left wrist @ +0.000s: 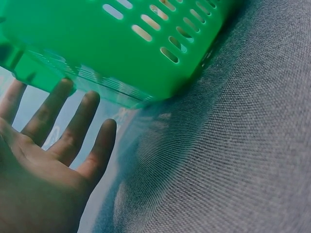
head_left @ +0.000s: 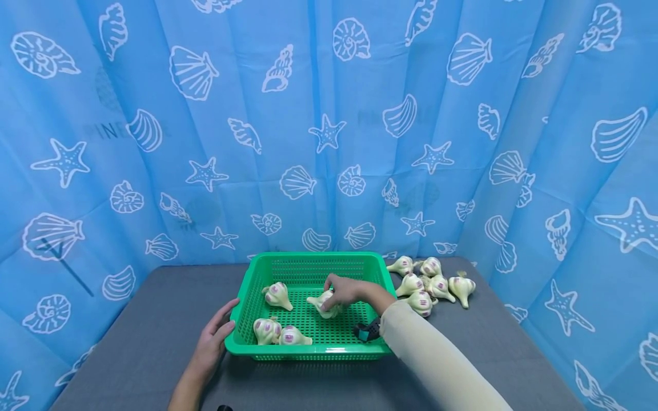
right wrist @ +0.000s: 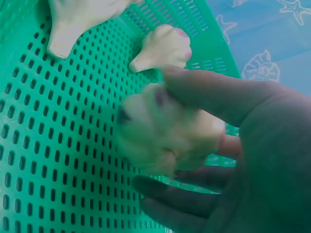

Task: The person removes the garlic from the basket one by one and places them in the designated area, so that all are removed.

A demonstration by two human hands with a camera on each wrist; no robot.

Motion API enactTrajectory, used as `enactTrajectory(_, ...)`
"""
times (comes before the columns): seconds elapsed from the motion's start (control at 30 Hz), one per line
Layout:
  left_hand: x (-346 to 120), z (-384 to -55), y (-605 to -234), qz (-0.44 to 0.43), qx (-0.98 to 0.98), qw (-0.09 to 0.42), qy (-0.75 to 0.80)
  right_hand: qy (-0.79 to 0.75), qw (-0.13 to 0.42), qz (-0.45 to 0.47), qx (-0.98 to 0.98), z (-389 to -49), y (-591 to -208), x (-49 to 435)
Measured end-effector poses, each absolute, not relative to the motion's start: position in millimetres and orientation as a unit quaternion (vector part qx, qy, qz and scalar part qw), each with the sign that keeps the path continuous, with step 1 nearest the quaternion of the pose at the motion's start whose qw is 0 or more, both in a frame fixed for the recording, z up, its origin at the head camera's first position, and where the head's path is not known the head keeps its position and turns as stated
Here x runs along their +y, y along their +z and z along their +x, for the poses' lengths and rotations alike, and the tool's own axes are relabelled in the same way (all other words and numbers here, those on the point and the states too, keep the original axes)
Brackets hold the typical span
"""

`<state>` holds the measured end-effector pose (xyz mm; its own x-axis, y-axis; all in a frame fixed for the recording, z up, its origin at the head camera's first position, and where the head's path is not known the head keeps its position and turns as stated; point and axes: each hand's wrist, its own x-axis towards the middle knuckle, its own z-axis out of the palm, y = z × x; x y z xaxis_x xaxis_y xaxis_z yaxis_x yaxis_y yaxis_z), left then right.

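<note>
A green plastic basket (head_left: 308, 349) with slotted walls stands on the table. Inside it, my right hand (head_left: 350, 290) grips a garlic bulb (head_left: 321, 305) between thumb and fingers, low over the basket floor. The right wrist view shows the thumb across the top of this bulb (right wrist: 148, 131), slightly blurred. Three other bulbs lie in the basket: one garlic bulb (head_left: 277, 294) toward the back left, and a pair at the front left, with one bulb (head_left: 267, 330) beside another (head_left: 294, 335). My left hand (head_left: 209, 338) is at the basket's left rim, its fingers spread and extended (left wrist: 80, 124).
Several garlic bulbs (head_left: 438, 286) are heaped on the grey table (head_left: 154, 319) right of the basket, partly behind my right forearm. A blue curtain (head_left: 329, 171) with white shell prints hangs behind the table. A small black object (head_left: 224, 407) shows at the bottom edge.
</note>
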<state>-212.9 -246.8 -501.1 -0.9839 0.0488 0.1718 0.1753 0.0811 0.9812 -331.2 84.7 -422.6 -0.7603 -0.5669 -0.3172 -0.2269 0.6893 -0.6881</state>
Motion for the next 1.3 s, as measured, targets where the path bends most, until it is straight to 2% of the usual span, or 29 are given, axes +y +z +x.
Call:
enactTrajectory(0.47,-247,-213,-499,-0.082,-0.733,0.046,-0.674,-0.395,0.145,-0.199,0.885,-338,-417,97)
enactTrajectory(0.9,-248,-215,-499,-0.051,-0.744,0.034,-0.665,-0.421,0.083,-0.18,0.885,-338,-414,104)
enactTrajectory(1.3,-247,-212,-500,-0.073,-0.733,0.036,-0.676,-0.467,0.024,-0.186,0.864,-331,-406,118)
